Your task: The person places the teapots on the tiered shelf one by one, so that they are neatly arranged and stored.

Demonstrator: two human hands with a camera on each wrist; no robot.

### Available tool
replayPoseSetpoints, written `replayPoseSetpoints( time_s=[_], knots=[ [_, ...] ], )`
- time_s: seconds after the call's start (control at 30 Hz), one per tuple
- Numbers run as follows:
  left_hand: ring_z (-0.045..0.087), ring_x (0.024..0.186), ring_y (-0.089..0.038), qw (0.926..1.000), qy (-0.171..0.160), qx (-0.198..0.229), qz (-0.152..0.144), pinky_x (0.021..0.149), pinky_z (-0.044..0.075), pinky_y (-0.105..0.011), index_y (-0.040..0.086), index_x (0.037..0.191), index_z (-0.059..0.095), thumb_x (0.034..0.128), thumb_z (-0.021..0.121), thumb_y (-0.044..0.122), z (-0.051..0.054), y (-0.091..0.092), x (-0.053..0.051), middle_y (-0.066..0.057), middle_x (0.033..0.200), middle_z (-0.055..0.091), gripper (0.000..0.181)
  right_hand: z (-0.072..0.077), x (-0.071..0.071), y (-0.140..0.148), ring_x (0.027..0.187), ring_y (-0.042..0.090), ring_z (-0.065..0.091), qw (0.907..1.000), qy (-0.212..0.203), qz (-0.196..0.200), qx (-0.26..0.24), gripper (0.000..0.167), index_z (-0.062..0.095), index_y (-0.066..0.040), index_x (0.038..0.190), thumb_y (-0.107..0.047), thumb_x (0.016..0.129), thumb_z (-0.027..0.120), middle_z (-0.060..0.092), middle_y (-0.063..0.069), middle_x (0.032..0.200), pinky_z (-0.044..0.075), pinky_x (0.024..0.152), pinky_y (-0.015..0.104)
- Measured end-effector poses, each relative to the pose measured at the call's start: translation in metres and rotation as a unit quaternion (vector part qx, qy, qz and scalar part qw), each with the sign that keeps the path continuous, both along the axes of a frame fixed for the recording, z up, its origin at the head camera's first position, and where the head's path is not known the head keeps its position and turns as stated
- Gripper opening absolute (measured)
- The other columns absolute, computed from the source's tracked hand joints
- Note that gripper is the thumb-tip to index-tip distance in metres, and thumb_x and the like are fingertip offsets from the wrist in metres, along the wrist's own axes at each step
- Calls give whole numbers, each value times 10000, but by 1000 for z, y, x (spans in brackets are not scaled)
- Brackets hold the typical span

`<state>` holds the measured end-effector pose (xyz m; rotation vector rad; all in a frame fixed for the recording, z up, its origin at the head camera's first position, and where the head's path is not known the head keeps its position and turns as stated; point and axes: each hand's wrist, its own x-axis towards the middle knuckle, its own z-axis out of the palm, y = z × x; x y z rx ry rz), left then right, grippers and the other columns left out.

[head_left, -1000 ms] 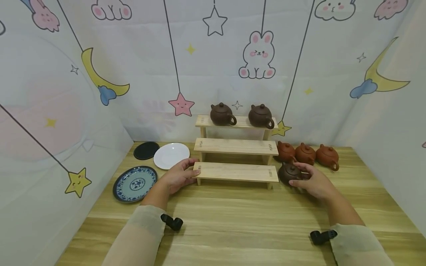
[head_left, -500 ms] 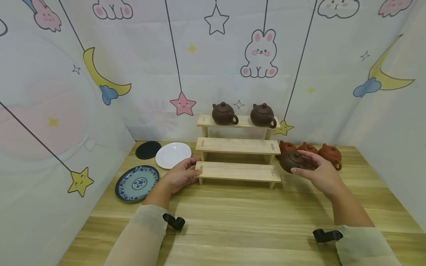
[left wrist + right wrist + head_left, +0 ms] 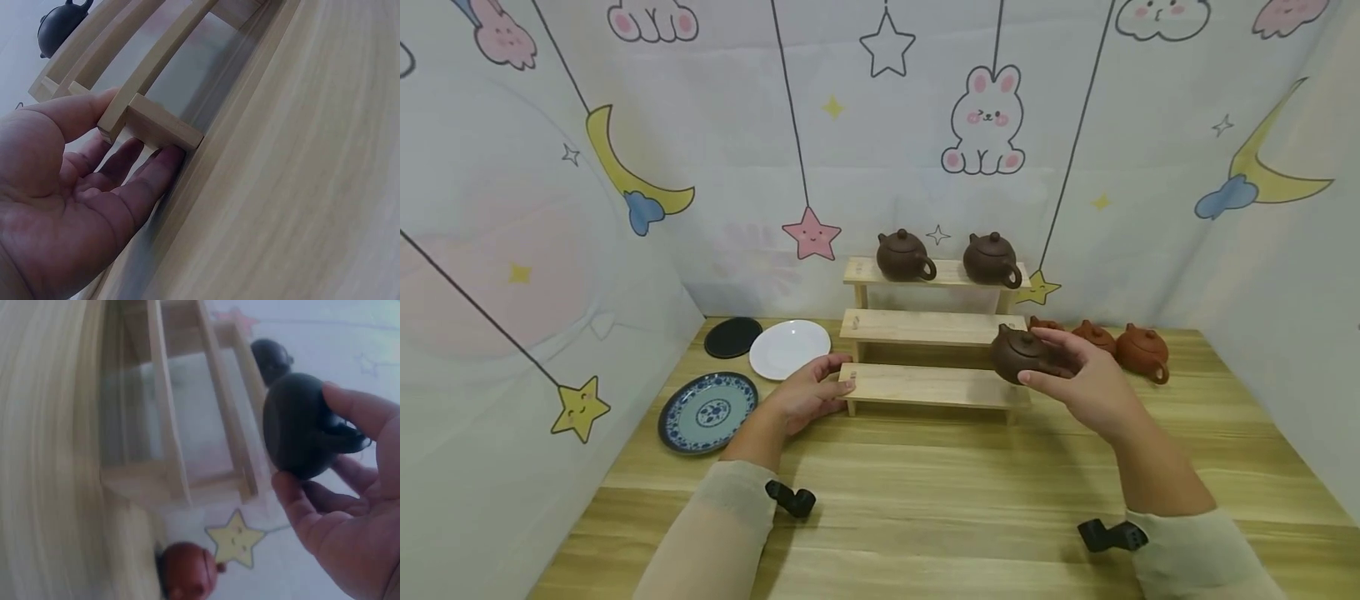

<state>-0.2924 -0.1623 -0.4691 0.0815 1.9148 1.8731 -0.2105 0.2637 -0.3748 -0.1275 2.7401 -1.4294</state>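
Observation:
My right hand (image 3: 1086, 383) grips a dark brown teapot (image 3: 1017, 354) and holds it in the air by the right end of the stepped wooden shelf (image 3: 925, 385). Thumb and fingers pinch the teapot's body, and its handle points toward the palm in the right wrist view. At the shelf's left end, my left hand (image 3: 808, 396) holds the lowest step, with the thumb on the board and the fingers against its leg (image 3: 162, 122). Two more dark brown teapots, one on the left (image 3: 901, 257) and one on the right (image 3: 991, 260), stand on the top step.
Several reddish-brown teapots (image 3: 1142, 352) stand on the table right of the shelf, one mostly hidden behind my right hand. To the left lie a black round plate (image 3: 733, 337), a white plate (image 3: 790, 350) and a blue-patterned plate (image 3: 709, 412). A printed cloth (image 3: 880, 142) hangs behind.
The dark teapot has risen off the table in my right hand and moved left, from beside the shelf to in front of its right end. My left hand stays at the shelf.

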Motion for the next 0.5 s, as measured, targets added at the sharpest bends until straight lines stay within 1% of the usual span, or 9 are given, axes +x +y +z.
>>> replayPoseSetpoints(
  time_s=[0.1, 0.17, 0.23, 0.3, 0.43, 0.5],
  knots=[
    [537, 1411, -308, 10000, 20, -9, 1, 1184, 513, -477, 77, 1641, 345, 1067, 652, 95, 0, 0, 0, -137, 1726, 294, 652, 2, -6, -15, 1503, 351, 496, 9999, 41, 101, -107, 866, 440, -301, 1637, -573, 908, 819, 442, 103, 1678, 515, 1129, 509],
    [539, 1410, -305, 10000, 27, -20, 6, 1185, 513, -471, 78, 1641, 346, 1066, 655, 101, -1, 0, -1, -135, 1732, 290, 653, 4, -13, -26, 1498, 350, 500, 9998, 49, 156, -98, 854, 462, -321, 1619, -585, 894, 828, 456, 87, 1666, 487, 1158, 562],
    [544, 1406, -302, 10000, 46, -39, 7, 1184, 514, -468, 76, 1640, 346, 1068, 656, 108, 0, -1, -1, -138, 1734, 291, 651, 6, -22, -38, 1496, 345, 501, 9997, 32, 207, -95, 845, 475, -339, 1605, -588, 883, 837, 471, 72, 1652, 465, 1183, 590],
    [543, 1407, -303, 10000, 66, -43, -4, 1189, 508, -474, 74, 1639, 343, 1069, 655, 114, 0, -1, 0, -142, 1734, 290, 652, 9, -29, -50, 1484, 341, 514, 9996, 3, 273, -121, 825, 482, -345, 1598, -567, 888, 840, 495, 71, 1631, 464, 1186, 590],
    [553, 1392, -294, 10000, 46, -53, 11, 1156, 538, -439, 80, 1633, 354, 1066, 656, 106, 0, -1, 1, -138, 1723, 309, 643, 13, -45, -74, 1477, 336, 515, 9981, 43, 497, -357, 771, 482, -313, 1602, -442, 929, 836, 494, 83, 1623, 483, 1177, 567],
    [559, 1382, -288, 10000, 19, -43, 28, 1135, 554, -416, 87, 1630, 361, 1064, 656, 98, 0, 0, 1, -132, 1718, 316, 639, 14, -53, -85, 1470, 337, 520, 9975, 116, 586, -366, 753, 487, -290, 1601, -399, 939, 831, 500, 84, 1618, 483, 1179, 565]
  ],
)
